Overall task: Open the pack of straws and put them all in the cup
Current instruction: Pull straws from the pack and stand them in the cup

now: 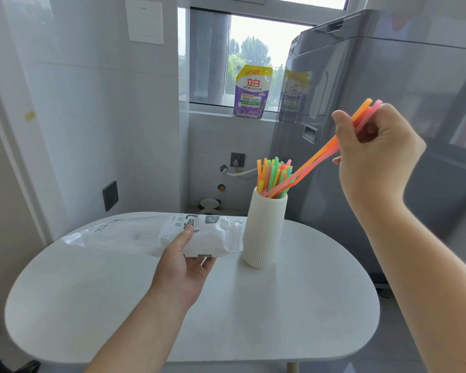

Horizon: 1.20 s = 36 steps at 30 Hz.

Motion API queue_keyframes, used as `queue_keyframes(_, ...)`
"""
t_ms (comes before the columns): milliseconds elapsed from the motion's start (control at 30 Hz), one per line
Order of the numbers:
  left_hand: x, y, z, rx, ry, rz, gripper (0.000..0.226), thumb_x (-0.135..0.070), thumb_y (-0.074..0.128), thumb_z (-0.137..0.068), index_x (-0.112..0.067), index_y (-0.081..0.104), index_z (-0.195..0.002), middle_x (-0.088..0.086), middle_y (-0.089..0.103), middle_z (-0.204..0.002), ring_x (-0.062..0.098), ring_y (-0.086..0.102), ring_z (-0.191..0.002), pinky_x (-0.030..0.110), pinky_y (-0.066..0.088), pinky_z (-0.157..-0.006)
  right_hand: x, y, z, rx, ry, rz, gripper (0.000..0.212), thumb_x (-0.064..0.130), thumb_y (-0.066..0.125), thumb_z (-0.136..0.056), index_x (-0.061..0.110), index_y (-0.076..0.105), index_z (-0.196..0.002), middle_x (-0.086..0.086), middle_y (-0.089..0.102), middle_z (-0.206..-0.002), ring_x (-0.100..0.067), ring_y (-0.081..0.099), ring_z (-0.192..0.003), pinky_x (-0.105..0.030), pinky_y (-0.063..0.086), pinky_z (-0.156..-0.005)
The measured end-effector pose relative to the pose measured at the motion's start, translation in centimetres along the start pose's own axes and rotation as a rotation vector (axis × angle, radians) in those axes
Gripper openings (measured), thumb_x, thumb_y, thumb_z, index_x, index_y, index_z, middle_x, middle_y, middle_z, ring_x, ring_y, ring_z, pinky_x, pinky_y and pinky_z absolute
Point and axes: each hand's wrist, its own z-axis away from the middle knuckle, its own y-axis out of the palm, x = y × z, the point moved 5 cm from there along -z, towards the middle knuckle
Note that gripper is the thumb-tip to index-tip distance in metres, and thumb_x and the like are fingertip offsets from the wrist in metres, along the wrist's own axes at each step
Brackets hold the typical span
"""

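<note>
Right hand [374,157] pinches orange and pink straws [320,160], slanted, lower tips in ribbed cup [264,230] mouth; cup crowded, upright on desk [226,319]; slant could jam, flick straws out, tip cup; left hand [183,262] grips pack [151,234] beside it.

You have open worktop [253,319] in front of the cup [264,232]; upright straws [272,173] crowd its mouth, the pack [135,234] blocks its left, and the washing machine [388,90] stands close on its right.
</note>
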Motion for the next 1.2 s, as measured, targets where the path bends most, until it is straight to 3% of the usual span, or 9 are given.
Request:
queue_keyframes(133, 0.1, 0.2, 0.1, 0.01, 0.004, 0.0, 0.032, -0.015, 0.073, -0.09, -0.018, 0.069, -0.122, 0.005, 0.081, -0.093, 0.022, 0.079, -0.078, 0.042, 0.065, -0.069, 1.0, 0.7, -0.3, 0.041, -0.021, 0.039, 0.041, 0.038, 0.062, -0.092, 0.004, 0.052, -0.072, -0.011, 0.058, -0.067, -0.035, 0.057, -0.063, -0.054, 0.053, -0.062)
queue_keyframes(300, 0.0, 0.1, 0.1, 0.01, 0.005, 0.007, 0.032, -0.014, 0.073, -0.09, -0.017, 0.069, -0.121, 0.006, 0.081, -0.094, 0.023, 0.079, -0.079, 0.042, 0.065, -0.068, 2.3, 2.9, -1.7, 0.178, 0.001, 0.091, 0.037, 0.033, 0.058, -0.095, 0.001, 0.051, -0.079, -0.017, 0.061, -0.075, -0.039, 0.063, -0.07, -0.056, 0.056, -0.064)
queue_keyframes(533, -0.1, 0.2, 0.2, 0.013, -0.007, 0.023, 0.032, -0.014, 0.073, -0.09, -0.017, 0.068, -0.122, 0.007, 0.081, -0.095, 0.023, 0.079, -0.08, 0.042, 0.065, -0.069, 2.5, 5.8, -2.3, 0.352, 0.078, 0.111, 0.032, 0.032, 0.062, -0.096, 0.015, 0.05, -0.071, -0.013, 0.068, -0.076, -0.034, 0.071, -0.069, -0.049, 0.061, -0.067)
queue_keyframes(633, 0.0, 0.2, 0.3, 0.01, -0.013, 0.021, 0.029, -0.014, 0.073, -0.09, -0.017, 0.069, -0.118, 0.006, 0.081, -0.094, 0.023, 0.079, -0.079, 0.042, 0.065, -0.068, 1.9, 7.0, -2.1, 0.433, 0.113, 0.15, 0.026, 0.033, 0.064, -0.096, 0.015, 0.059, -0.077, -0.007, 0.07, -0.077, -0.028, 0.072, -0.067, -0.046, 0.062, -0.069)
queue_keyframes(833, 0.1, 0.1, 0.4, 0.0, -0.023, 0.024, 0.026, -0.013, 0.073, -0.09, -0.017, 0.07, -0.115, 0.009, 0.081, -0.102, 0.024, 0.079, -0.083, 0.043, 0.065, -0.07, -0.7, 9.4, -0.2, 0.549, 0.215, 0.226, 0.034, 0.035, 0.068, -0.092, 0.006, 0.063, -0.076, -0.008, 0.067, -0.071, -0.024, 0.07, -0.064, -0.04, 0.061, -0.066)
queue_keyframes(933, 0.1, 0.3, 0.4, 0.003, -0.033, 0.022, 0.024, -0.013, 0.073, -0.089, -0.017, 0.071, -0.113, 0.01, 0.08, -0.104, 0.024, 0.079, -0.081, 0.042, 0.065, -0.069, -2.4, 10.0, 1.1, 0.569, 0.252, 0.238, 0.04, 0.036, 0.068, -0.092, 0.013, 0.053, -0.063, -0.003, 0.06, -0.062, -0.017, 0.061, -0.054, -0.027, 0.049, -0.051)
queue_keyframes(1033, 0.2, 0.4, 0.4, 0.007, -0.036, 0.021, 0.028, -0.013, 0.073, -0.089, -0.017, 0.07, -0.116, 0.009, 0.081, -0.099, 0.023, 0.079, -0.079, 0.04, 0.065, -0.067, -3.5, 10.1, 2.2, 0.582, 0.275, 0.231, 0.043, 0.034, 0.069, -0.092, 0.015, 0.047, -0.061, -0.006, 0.062, -0.062, -0.02, 0.065, -0.055, -0.027, 0.05, -0.05)
queue_keyframes(1100, 0.2, 0.3, 0.4, 0.002, -0.035, 0.021, 0.031, -0.013, 0.074, -0.089, -0.017, 0.069, -0.119, 0.008, 0.08, -0.098, 0.023, 0.079, -0.079, 0.04, 0.065, -0.066, -3.7, 10.2, 2.5, 0.593, 0.247, 0.273, 0.045, 0.035, 0.07, -0.092, 0.014, 0.047, -0.06, -0.004, 0.058, -0.058, -0.02, 0.06, -0.052, -0.024, 0.042, -0.047)
queue_keyframes(1200, 0.1, 0.2, 0.3, -0.003, -0.034, 0.014, 0.034, -0.014, 0.074, -0.088, -0.016, 0.069, -0.121, 0.009, 0.08, -0.1, 0.024, 0.079, -0.08, 0.04, 0.065, -0.068, -3.1, 10.3, 2.5, 0.606, 0.148, 0.39, 0.038, 0.043, 0.073, -0.087, 0.01, 0.06, -0.076, -0.004, 0.064, -0.071, -0.021, 0.062, -0.062, -0.029, 0.051, -0.054)
